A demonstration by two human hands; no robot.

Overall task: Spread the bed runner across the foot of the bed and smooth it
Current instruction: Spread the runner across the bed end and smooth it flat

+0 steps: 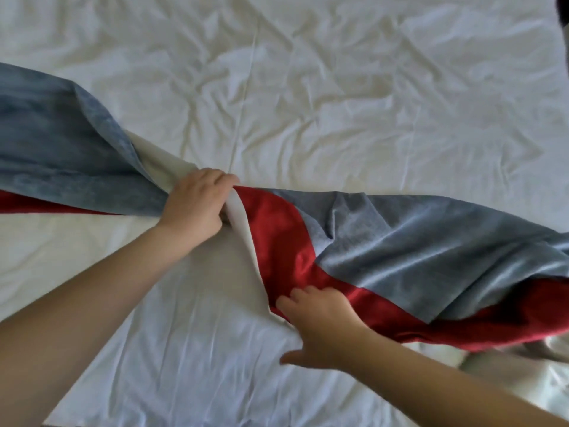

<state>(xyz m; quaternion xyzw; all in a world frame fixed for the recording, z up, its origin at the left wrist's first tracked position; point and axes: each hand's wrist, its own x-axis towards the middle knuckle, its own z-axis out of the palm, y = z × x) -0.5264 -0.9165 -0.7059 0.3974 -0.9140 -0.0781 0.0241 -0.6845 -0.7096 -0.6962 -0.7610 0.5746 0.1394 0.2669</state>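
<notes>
The bed runner [400, 241] is a long strip of grey-blue velvet with a red band and a cream lining. It lies twisted and bunched across the white bed [308, 87], running from the left edge to the right edge. My left hand [197, 200] grips the twisted middle of the runner, where the cream lining shows. My right hand [320, 325] pinches the red edge nearer to me, fingers curled into the fabric and thumb spread below it. The runner's two ends are out of view.
The white sheet is heavily creased beyond the runner. A flatter white cover [184, 349] lies on my side of the runner. Rumpled white bedding [508, 362] bunches at the lower right. A dark shape [563, 10] sits in the top right corner.
</notes>
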